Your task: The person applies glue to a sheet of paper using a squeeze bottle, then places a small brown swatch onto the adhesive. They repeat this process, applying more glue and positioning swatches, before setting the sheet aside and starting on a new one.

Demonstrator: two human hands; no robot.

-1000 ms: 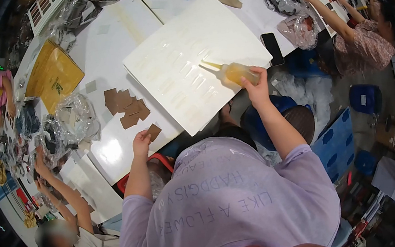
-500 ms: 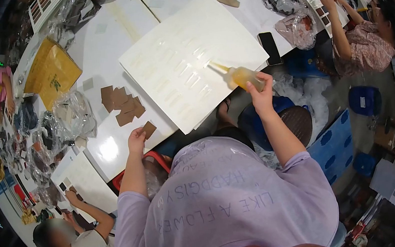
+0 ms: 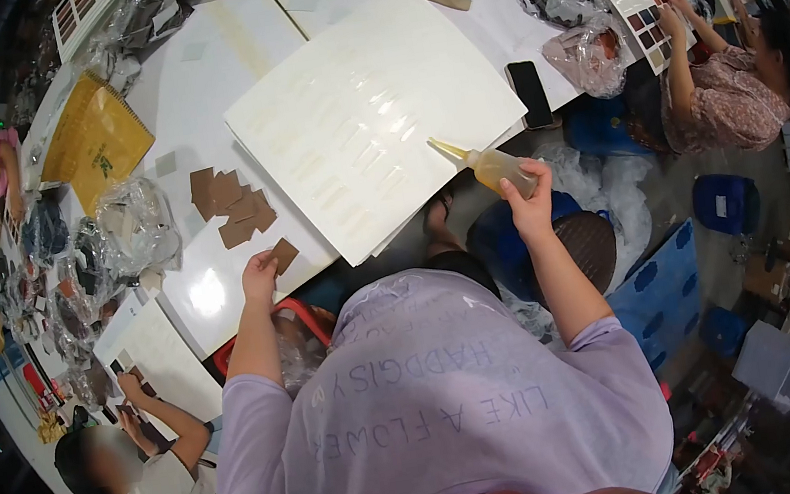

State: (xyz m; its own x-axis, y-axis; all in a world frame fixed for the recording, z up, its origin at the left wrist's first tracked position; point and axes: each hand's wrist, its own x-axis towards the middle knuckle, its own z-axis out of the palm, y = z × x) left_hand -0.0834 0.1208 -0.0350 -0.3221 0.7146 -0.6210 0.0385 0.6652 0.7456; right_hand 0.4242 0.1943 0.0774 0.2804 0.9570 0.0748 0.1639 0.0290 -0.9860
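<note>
My right hand (image 3: 530, 192) is closed around a glue bottle (image 3: 496, 172) of cloudy plastic with yellowish liquid in it. Its long yellow nozzle points up and left over the near right part of a white board (image 3: 301, 149). Rows of short, shiny glue strips run across that board, which lies on a stack of similar sheets. Between the fingers of my left hand (image 3: 261, 274) is a small brown swatch (image 3: 284, 254), held by the table's near edge. A loose pile of brown swatches (image 3: 231, 207) lies just beyond it.
A black phone (image 3: 528, 95) lies right of the board. Plastic-wrapped bundles (image 3: 137, 223) and a yellow envelope (image 3: 98, 142) are at left. Co-workers sit at both sides, one holding a sample card (image 3: 633, 11). A blue stool (image 3: 515, 240) stands below the table's edge.
The glue bottle has drawn back toward the board's near right edge and tilted flatter, its nozzle lifting off the strips. My left hand keeps the swatch. The view has shifted slightly.
</note>
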